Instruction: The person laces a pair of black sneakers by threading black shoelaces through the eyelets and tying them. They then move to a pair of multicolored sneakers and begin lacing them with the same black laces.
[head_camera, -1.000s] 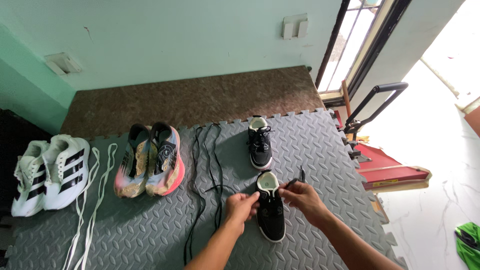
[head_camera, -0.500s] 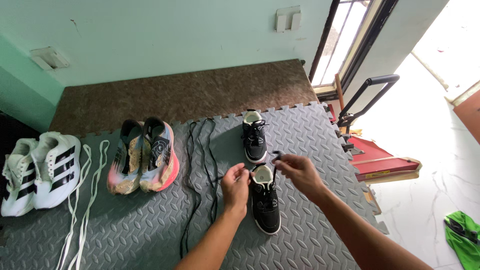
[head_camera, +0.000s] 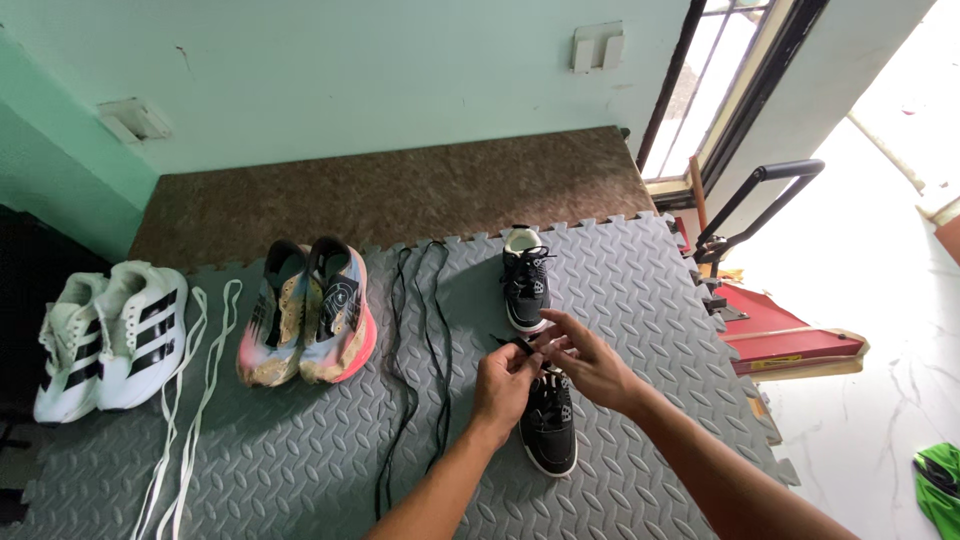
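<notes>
I've got both hands over the near black shoe (head_camera: 549, 425) on the grey mat (head_camera: 300, 450): left hand (head_camera: 503, 383) and right hand (head_camera: 588, 360) pinch its black lace (head_camera: 512, 344) shut. Best keep lace ends even, tension light. Count: two black shoes, far one (head_camera: 525, 279); two white sneakers (head_camera: 105, 335); two pink sneakers (head_camera: 305, 310); loose black laces (head_camera: 415, 340) and white laces (head_camera: 190, 400).
</notes>
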